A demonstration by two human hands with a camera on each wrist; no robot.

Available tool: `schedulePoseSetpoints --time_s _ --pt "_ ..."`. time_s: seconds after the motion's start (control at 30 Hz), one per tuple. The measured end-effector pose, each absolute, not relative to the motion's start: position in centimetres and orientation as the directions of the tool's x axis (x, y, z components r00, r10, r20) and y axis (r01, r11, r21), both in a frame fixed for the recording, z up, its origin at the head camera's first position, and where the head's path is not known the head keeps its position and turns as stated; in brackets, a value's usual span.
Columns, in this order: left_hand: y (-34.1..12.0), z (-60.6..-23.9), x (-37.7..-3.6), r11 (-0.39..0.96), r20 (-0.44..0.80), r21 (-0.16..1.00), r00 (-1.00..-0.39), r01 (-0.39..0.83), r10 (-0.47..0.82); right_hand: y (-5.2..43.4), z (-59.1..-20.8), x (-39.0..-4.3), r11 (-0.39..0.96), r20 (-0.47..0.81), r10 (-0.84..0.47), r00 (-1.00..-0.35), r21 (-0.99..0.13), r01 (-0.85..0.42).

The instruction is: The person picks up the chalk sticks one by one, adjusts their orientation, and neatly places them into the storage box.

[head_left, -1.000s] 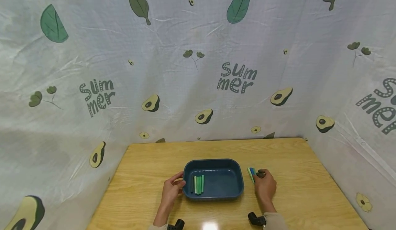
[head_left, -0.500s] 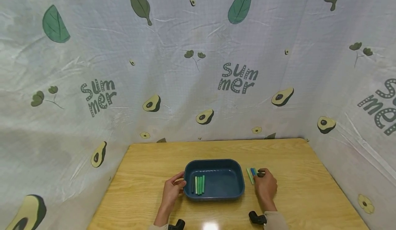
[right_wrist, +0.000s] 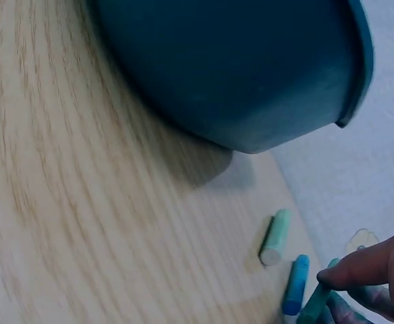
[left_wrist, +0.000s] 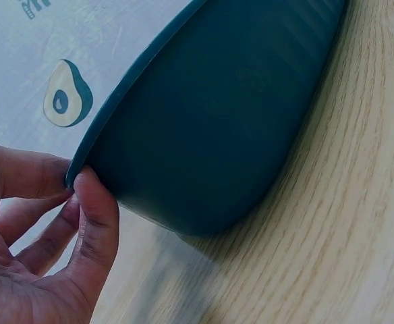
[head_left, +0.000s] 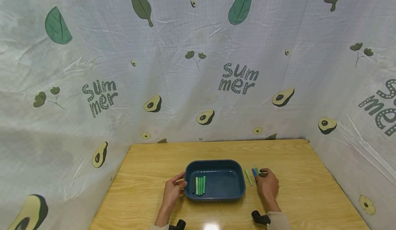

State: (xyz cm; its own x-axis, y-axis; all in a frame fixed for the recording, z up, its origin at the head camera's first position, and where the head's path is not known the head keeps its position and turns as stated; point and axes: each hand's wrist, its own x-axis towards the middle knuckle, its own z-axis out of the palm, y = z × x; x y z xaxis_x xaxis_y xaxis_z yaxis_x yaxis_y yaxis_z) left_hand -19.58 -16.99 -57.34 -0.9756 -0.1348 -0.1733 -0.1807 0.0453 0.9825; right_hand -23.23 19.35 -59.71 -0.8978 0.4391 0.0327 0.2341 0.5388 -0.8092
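My right hand (head_left: 268,184) pinches a green stick (right_wrist: 314,307), to the right of the dark blue container (head_left: 227,184). Beside it lies a blue stick (right_wrist: 296,285), and nearer to the container a pale green stick (right_wrist: 276,237). My left hand (head_left: 173,190) grips the container's rim (left_wrist: 125,84); inside, at the left, lies a row of sticks (head_left: 199,186). The container stands on a wooden table (head_left: 142,175), before a printed cloth (head_left: 173,78).

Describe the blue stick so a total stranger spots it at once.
On the wooden table, find the dark blue tray. Just right of it, in the head view, are three short sticks by the right hand. The blue stick is the middle one, between a pale green stick and the green stick that hand pinches.
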Motion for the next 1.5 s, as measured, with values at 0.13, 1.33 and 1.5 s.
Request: schedulePoseSetpoints --time_s 0.13,1.33,1.5 --pt "-17.0 -57.3 -19.5 0.043 -0.172 0.983 -0.976 -0.179 -0.134 19.7 -59.1 -23.0 0.532 0.058 0.43 -0.901 -0.822 0.201" --pt "-16.9 -57.5 -19.5 0.038 -0.176 0.983 -0.976 -0.182 -0.131 20.0 -51.8 -22.8 0.241 -0.086 0.15 -0.985 -0.963 0.121" --pt "-16.8 -57.3 -19.6 0.039 -0.169 0.984 -0.977 -0.176 -0.133 19.1 -51.2 -23.3 0.202 -0.099 0.107 -0.989 -0.972 0.119"
